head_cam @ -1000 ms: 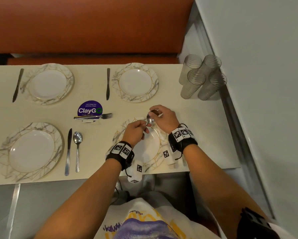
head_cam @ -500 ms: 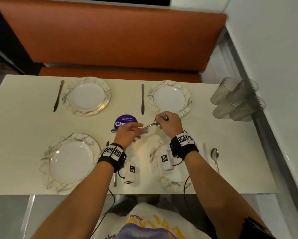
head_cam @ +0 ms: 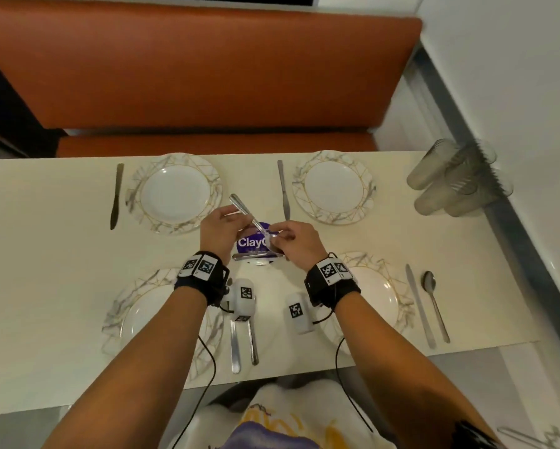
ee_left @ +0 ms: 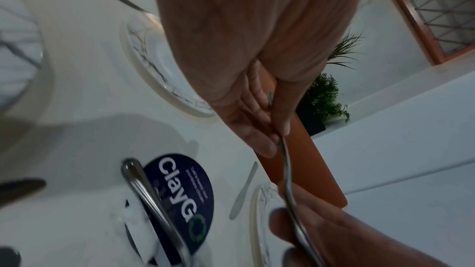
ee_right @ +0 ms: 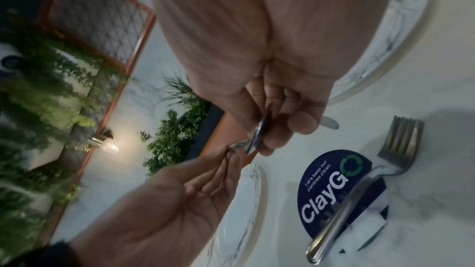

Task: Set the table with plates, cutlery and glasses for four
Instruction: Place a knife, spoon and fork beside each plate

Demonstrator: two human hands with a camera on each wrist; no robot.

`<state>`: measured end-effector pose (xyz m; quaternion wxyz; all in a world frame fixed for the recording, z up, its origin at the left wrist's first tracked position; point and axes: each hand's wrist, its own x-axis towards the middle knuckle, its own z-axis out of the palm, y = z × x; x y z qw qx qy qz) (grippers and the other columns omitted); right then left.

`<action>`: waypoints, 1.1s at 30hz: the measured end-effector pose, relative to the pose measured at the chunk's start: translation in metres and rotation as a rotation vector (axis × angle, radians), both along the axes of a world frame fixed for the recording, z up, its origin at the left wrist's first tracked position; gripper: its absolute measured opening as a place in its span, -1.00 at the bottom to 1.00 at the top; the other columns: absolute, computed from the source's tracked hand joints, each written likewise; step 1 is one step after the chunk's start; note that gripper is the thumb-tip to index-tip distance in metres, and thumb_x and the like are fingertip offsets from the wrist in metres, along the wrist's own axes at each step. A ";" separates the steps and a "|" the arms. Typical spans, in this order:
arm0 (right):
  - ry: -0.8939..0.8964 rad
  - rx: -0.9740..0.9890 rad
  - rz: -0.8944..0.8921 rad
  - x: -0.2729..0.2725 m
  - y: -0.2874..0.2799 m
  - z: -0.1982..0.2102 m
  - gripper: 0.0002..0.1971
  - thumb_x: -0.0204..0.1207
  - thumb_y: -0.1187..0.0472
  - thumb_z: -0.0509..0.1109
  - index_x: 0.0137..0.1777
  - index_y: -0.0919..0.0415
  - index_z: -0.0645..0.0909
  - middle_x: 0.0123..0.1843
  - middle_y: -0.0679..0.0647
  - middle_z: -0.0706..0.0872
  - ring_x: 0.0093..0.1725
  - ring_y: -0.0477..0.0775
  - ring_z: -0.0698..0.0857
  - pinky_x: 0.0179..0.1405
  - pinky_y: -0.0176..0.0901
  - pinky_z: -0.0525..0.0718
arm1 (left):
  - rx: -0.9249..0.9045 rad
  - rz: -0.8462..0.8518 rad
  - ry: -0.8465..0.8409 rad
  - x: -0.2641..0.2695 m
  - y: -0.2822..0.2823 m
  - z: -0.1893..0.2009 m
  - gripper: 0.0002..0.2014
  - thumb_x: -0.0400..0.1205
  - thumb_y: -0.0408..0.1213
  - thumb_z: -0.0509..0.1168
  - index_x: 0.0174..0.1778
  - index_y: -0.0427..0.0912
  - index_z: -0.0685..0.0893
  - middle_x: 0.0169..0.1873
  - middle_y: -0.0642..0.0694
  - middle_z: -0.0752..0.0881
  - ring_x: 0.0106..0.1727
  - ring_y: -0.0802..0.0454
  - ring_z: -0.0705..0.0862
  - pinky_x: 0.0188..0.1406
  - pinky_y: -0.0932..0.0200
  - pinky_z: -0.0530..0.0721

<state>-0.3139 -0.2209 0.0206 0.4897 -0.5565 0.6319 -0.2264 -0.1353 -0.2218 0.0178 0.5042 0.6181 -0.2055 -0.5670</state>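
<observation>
Both hands hold one metal spoon in the air over the round purple ClayGo sign at the table's middle. My left hand pinches the handle between thumb and fingers, and the handle's end points to the far left. My right hand grips the spoon's bowl. A fork lies across the sign. Four marbled plates sit at far left, far right, near left and near right.
One knife lies left of each far plate. A knife and spoon lie right of the near right plate; another pair lies between the near plates. Several glasses lie stacked at the far right edge. An orange bench runs behind.
Both hands carried the spoon from over the near right plate forward and left to above the sign. The spoon turned, so its handle now points far left.
</observation>
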 end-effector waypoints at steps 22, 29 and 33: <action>0.066 0.144 -0.201 -0.048 -0.089 -0.035 -0.79 0.42 0.29 0.41 -0.36 -0.03 0.67 -0.24 0.05 0.83 -0.13 0.15 0.81 0.04 0.17 0.80 | 0.256 -0.247 -0.513 -0.027 -0.151 -0.071 -0.85 0.55 -0.31 0.54 -0.26 0.05 0.83 -0.21 -0.14 0.89 -0.08 -0.17 0.88 0.06 -0.12 0.88; -0.027 0.101 -0.296 -0.067 -0.096 -0.043 -0.67 0.49 0.44 0.38 -0.36 -0.01 0.67 -0.49 -0.18 0.71 -0.44 -0.33 0.65 -0.06 -0.04 0.69 | 0.279 -0.356 -0.756 -0.042 -0.183 -0.086 -0.83 0.65 -0.30 0.41 -0.07 -0.15 0.93 -0.07 -0.10 0.90 0.02 -0.14 0.83 0.16 0.00 0.82; -0.008 0.090 -0.323 -0.074 -0.098 -0.054 -0.88 0.50 0.38 0.43 -0.10 0.15 0.73 -0.44 -0.22 0.76 -0.37 -0.35 0.71 -0.09 -0.07 0.74 | 0.291 -0.323 -0.770 -0.049 -0.189 -0.092 -0.86 0.67 -0.26 0.44 -0.07 -0.19 0.90 -0.11 -0.11 0.88 -0.14 -0.06 0.78 -0.12 0.18 0.74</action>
